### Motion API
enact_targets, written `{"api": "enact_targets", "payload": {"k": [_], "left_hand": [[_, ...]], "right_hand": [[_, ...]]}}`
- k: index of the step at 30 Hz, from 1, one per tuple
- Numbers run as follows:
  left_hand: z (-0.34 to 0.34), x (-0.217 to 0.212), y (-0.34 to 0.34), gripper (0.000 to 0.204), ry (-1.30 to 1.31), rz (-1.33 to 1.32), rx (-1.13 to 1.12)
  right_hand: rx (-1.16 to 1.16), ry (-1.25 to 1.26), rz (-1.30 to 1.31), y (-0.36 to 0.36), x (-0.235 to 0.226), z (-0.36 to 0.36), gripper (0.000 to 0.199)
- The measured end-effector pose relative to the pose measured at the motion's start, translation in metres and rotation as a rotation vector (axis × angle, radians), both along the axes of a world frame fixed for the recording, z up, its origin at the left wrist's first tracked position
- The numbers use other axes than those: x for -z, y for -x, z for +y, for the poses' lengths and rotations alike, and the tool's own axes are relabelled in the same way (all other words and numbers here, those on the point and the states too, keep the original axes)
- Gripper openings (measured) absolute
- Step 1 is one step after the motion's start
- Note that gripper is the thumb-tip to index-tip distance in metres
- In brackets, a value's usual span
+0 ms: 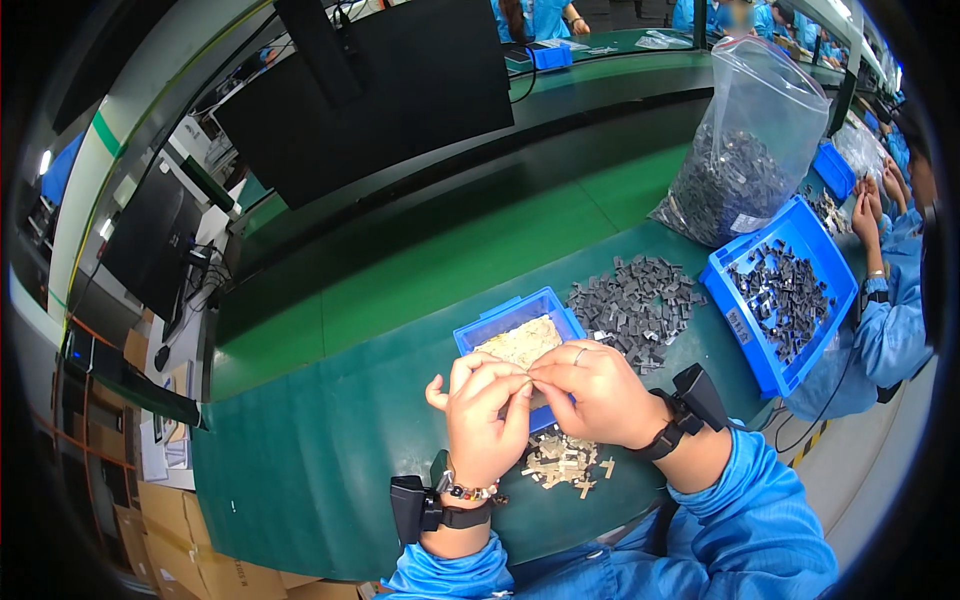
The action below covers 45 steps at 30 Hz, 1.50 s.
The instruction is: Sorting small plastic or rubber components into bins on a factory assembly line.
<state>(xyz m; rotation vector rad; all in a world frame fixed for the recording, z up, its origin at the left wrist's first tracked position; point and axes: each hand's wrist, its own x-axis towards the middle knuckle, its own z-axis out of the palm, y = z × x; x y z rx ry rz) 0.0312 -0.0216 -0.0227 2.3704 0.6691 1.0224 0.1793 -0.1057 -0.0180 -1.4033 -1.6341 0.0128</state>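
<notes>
My left hand (487,410) and my right hand (597,392) meet fingertip to fingertip above a small blue bin (490,326). Both are pinched closed; whatever sits between the fingers is too small and covered to make out. Inside the bin lies a heap of small cream-coloured pieces (527,341). Just below my hands, a loose pile of small beige pieces (565,462) is spread on the green tabletop (330,460). Beyond my right hand lies a pile of small dark grey pieces (637,305).
A larger blue tray (775,378) of dark pieces stands at right, with a clear plastic bag (735,170) of dark parts behind it. A black monitor (370,100) rises at the back. Another person's hands (870,205) work at far right. Cardboard boxes (215,545) stand lower left.
</notes>
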Motion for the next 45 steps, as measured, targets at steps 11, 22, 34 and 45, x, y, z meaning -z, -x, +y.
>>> {"api": "enact_targets", "payload": {"k": [11,22,34,45], "left_hand": [[-0.0007,-0.0022,-0.0005,0.004,0.007,-0.006,0.005],[-0.0004,-0.0037,-0.0008,0.002,0.031,-0.059,-0.103],[-0.0043,-0.0053,-0.0011,0.001,0.058,-0.052,-0.070],[-0.0080,-0.0016,-0.0028,0.007,0.025,-0.061,-0.076]], "right_hand": [[-0.004,-0.002,0.025,-0.0016,0.0003,0.0009,0.006],[0.069,-0.015,-0.050,-0.0083,0.0021,0.0027,0.009],[-0.071,-0.017,0.229,-0.0042,-0.0020,0.0016,0.007],[-0.037,0.001,0.206,-0.0036,-0.0014,0.0013,0.007]]}}
